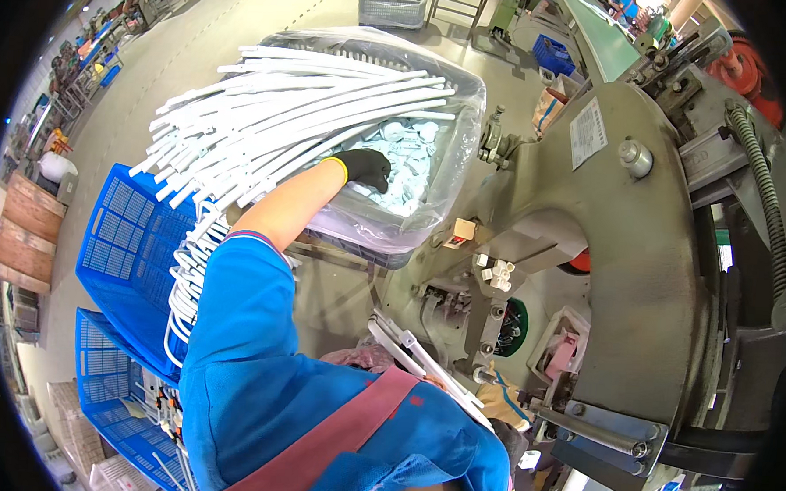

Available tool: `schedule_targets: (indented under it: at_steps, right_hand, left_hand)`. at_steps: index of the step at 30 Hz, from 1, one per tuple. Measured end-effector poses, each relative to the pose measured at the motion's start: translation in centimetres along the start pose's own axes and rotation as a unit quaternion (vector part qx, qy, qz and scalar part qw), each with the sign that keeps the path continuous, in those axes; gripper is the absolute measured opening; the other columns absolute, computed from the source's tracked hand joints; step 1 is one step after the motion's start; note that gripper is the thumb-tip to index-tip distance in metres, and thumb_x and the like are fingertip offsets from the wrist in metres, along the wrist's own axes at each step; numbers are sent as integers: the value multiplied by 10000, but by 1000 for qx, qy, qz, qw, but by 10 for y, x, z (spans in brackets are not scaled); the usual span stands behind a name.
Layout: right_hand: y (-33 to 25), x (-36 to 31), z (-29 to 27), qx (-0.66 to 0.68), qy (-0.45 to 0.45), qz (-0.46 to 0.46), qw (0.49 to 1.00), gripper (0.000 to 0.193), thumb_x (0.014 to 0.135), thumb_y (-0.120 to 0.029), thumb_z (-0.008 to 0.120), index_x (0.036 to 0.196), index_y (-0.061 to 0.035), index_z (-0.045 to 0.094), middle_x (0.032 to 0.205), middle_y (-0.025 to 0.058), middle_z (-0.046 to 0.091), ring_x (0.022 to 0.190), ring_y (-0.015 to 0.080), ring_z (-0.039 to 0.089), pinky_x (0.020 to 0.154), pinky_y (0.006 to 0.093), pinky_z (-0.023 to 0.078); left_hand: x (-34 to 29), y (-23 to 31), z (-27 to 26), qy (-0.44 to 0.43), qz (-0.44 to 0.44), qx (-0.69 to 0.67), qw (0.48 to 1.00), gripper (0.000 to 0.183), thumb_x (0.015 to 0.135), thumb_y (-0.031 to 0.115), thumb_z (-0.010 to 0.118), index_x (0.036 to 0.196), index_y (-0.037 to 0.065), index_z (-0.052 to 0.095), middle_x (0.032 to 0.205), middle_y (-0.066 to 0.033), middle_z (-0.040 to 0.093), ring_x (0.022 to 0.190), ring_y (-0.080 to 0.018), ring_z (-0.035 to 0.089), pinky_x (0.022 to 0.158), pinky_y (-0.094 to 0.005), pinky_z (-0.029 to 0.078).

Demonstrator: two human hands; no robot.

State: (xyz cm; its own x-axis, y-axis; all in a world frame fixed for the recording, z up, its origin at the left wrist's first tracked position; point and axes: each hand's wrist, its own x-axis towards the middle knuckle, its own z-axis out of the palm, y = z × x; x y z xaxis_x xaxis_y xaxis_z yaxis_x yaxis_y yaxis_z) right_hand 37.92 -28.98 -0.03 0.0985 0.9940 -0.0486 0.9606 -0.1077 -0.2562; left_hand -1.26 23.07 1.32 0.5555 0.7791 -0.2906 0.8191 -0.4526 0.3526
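Observation:
My left hand (368, 169), in a black glove with a yellow cuff, reaches down among small pale blue-white pieces (402, 193) in a plastic-lined grey bin (456, 178). Its fingers curl inward; what lies between them is hidden. Many long white tubes (285, 109) are heaped across the bin's left and far side, right beside that hand. Against my front a few white tubes (423, 356) lean at a slant. By their lower end a dark patch (512, 442) shows, perhaps my right glove; no fingers can be made out there.
A large grey-green press (656, 257) with a curved frame stands close on my right. Small white parts (497, 273) sit on it. Blue crates (135, 234) are at my left, one with bent white tubes (190, 280). A grey crate (392, 7) stands farther off.

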Motion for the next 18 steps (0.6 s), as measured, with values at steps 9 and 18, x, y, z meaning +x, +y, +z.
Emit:
schedule_targets:
  at_steps: [9,18]
  right_hand:
    - [-23,15,-8,39,-4,13,999,253,772,-319,604,938,-178,733,851,83,711,743,260,692,640,343,532]
    - [-28,11,-18,14,12,6,1000,225,761,-257,605,933,-184,730,820,87,699,749,262,684,648,341,523]
  left_hand:
    - [-14,6,-17,203,-4,-233,951,190,724,202,654,724,33,566,694,-136,588,682,-263,563,670,-379,462]
    - [-1,25,6,75,278,76,955,130,752,56,611,787,162,678,870,-62,604,915,-281,602,792,-378,481]
